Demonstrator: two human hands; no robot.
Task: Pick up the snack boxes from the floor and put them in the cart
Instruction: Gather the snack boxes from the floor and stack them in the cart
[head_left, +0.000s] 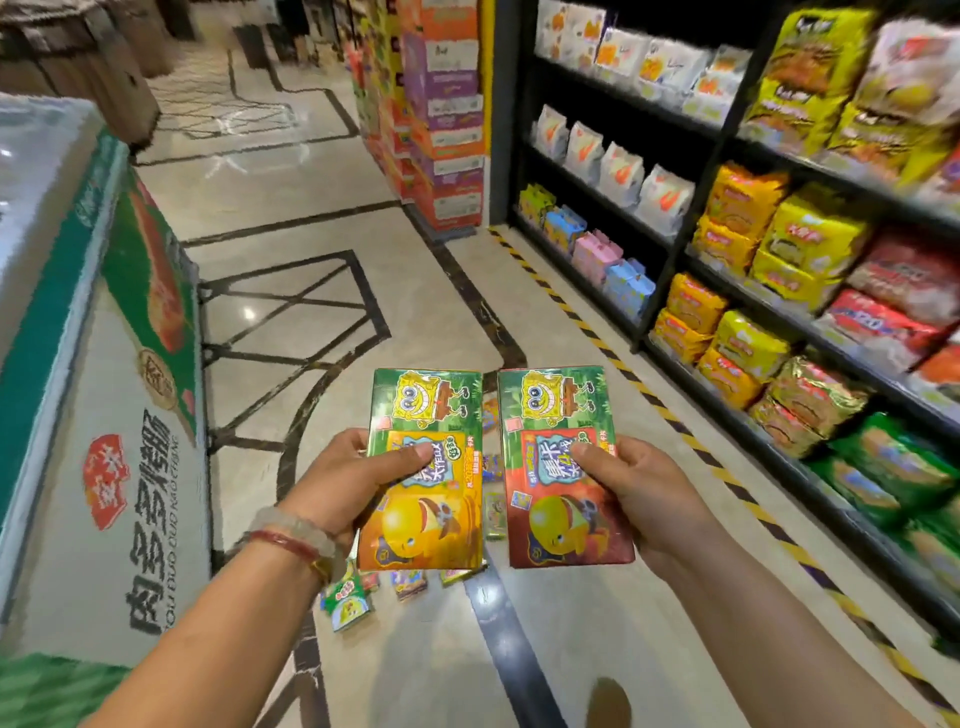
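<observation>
Head view shows two snack boxes held up side by side, edges nearly touching: the left hand (337, 480) grips the orange box (423, 467), the right hand (639, 493) grips the red box (566, 467), thumbs on the fronts. About six small packets (348, 603) lie on the floor (415, 291) beneath the hands, with open tile ahead between the freezer (78, 364) left of the hands and the shelves (727, 249) right.

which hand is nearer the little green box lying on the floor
Left. The left hand holds the orange box just above and right of the small green box in the picture; the right hand, gripping the red box, is farther right.
</observation>
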